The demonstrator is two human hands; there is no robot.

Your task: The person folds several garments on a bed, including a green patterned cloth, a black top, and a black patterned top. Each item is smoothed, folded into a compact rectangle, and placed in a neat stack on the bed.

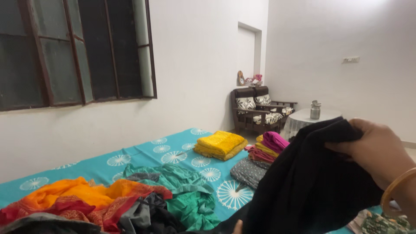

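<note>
My right hand [376,149] is raised at the right side of the head view, gripping the top edge of a black garment [303,186] that hangs down in front of me. A bangle circles that wrist. Only a sliver of my left hand [237,227] shows at the bottom edge beneath the black cloth, apparently touching it; its grip is hidden. Below lies a bed with a teal sheet [147,154] printed with white round flowers.
On the bed lie a folded yellow cloth [220,144], a stack of folded pink and yellow clothes [266,149], a grey dotted piece [248,171], and loose green [184,190], orange and red [82,199] garments. Two chairs [260,108] and a round table with a metal can [315,110] stand behind.
</note>
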